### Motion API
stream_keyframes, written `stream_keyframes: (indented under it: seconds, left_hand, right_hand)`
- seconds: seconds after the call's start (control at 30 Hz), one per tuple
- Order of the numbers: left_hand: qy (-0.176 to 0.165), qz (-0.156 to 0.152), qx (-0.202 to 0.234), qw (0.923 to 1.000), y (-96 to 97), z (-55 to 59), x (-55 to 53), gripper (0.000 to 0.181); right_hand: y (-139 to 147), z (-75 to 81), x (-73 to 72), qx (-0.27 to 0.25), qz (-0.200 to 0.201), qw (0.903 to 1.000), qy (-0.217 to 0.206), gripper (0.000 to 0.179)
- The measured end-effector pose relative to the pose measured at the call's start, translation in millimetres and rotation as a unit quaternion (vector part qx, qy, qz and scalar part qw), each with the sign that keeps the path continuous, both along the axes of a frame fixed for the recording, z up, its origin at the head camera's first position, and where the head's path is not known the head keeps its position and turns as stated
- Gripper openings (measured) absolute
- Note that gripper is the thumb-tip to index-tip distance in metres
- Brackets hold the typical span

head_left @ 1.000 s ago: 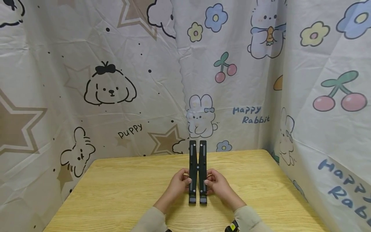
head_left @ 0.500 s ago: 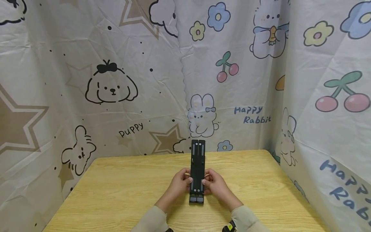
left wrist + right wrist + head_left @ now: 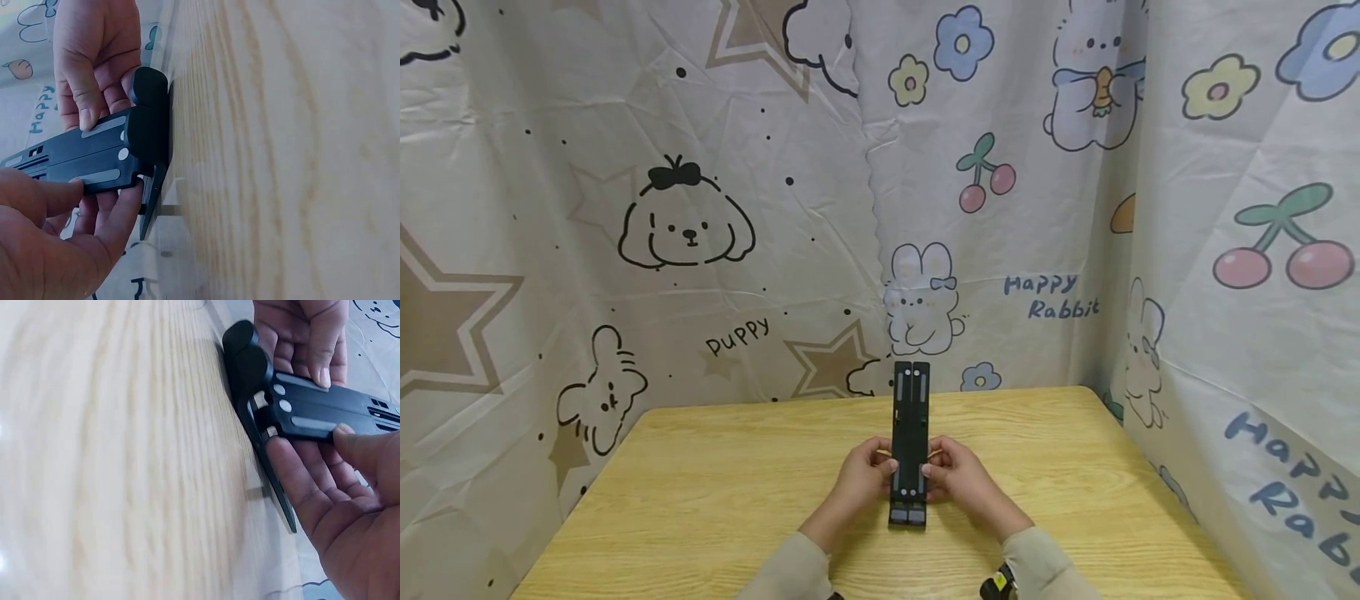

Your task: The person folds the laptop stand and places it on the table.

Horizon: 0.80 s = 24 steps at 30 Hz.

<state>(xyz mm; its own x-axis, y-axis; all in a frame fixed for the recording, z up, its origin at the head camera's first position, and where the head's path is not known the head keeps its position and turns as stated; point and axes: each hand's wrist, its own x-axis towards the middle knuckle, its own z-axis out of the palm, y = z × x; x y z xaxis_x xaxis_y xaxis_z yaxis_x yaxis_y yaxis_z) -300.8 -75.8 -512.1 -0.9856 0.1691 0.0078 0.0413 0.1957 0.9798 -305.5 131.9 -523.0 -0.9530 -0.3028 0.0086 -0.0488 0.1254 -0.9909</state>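
A black folding laptop stand (image 3: 910, 442) with grey pads stands tilted up at the middle of the table, its two long arms lying side by side. My left hand (image 3: 867, 477) grips its left edge, thumb in front and fingers behind. On the opposite edge, my right hand (image 3: 961, 477) holds it the same way. Close up in the left wrist view, the stand (image 3: 81, 156) shows rounded end lips low by the wood. A thin leg (image 3: 272, 475) slants from beneath it to the tabletop in the right wrist view.
The wooden table (image 3: 737, 483) spreads out on both sides of the hands. A printed cloth curtain (image 3: 820, 233) hangs behind it and along the sides. A dark band with a yellow patch (image 3: 1000, 583) is at the right sleeve.
A second ago the stand's two arms were spread apart with a gap between them. My hands have drawn them inward until they meet; the last half second shows hardly any movement.
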Motion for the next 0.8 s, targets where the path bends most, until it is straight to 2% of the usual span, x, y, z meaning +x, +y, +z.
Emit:
stream_keyframes:
  seconds: [0.13,0.3,0.53,0.67,0.8]
  left_hand:
    - [0.012,0.001,-0.002,0.9999,-2.3,0.8,3.7,0.023]
    - [0.026,0.001,-0.032,0.9992,-5.2,1.3,12.2,0.035]
    - [0.050,-0.032,-0.082,0.9949,-12.8,2.1,24.5,0.057]
    - [0.046,-0.047,-0.102,0.9926,-14.4,-0.3,27.8,0.071]
    - [0.044,-0.048,-0.112,0.9916,-13.4,-2.2,28.8,0.083]
  right_hand:
    - [9.6,4.6,-6.2,0.046,0.023,0.9985,0.022,0.026]
    - [26.1,18.9,-18.0,0.102,0.032,0.9920,0.066,0.029]
    - [43.2,55.1,-38.3,0.142,0.031,0.9836,0.107,0.032]
    - [50.4,77.0,-50.4,0.170,0.028,0.9766,0.129,0.037]
    - [53.4,97.8,-61.6,0.186,0.035,0.9692,0.157,0.044]
